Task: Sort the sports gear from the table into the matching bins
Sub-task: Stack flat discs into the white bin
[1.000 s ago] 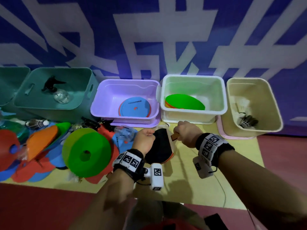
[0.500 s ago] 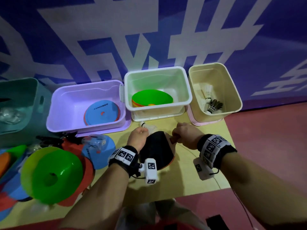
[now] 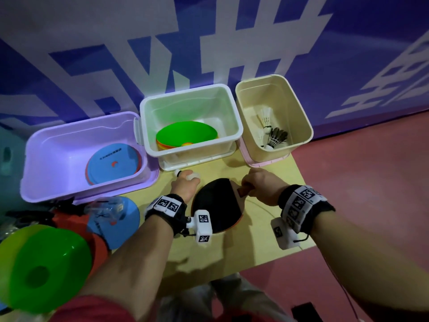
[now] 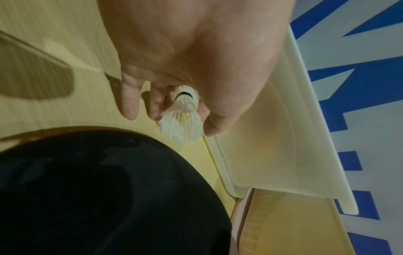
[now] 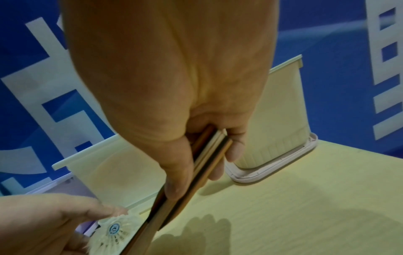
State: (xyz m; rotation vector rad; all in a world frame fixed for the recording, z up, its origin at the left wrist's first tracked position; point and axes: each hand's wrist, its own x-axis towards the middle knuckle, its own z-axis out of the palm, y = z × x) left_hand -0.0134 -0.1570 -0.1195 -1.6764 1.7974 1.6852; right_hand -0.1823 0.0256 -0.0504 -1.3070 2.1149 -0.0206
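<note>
While gripped by its wooden handle in the right hand [image 3: 260,185], paddle [image 3: 218,205] hanging black-faced and flat just over the yellow table [image 3: 274,228]. Feathery white shuttlecock [image 4: 182,117] pinched in the left hand [image 3: 184,184], right beside the paddle's edge. Clear bin [image 3: 192,126] straight ahead, glossy green and orange discs inside; beige bin [image 3: 299,117] to its right with more shuttlecocks. Purple bin [image 3: 46,159] further left, blue disc in it.

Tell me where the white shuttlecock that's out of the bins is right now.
The white shuttlecock is pinched in the left hand, just in front of the clear bin in the head view, left of the black paddle that the right hand holds.
</note>
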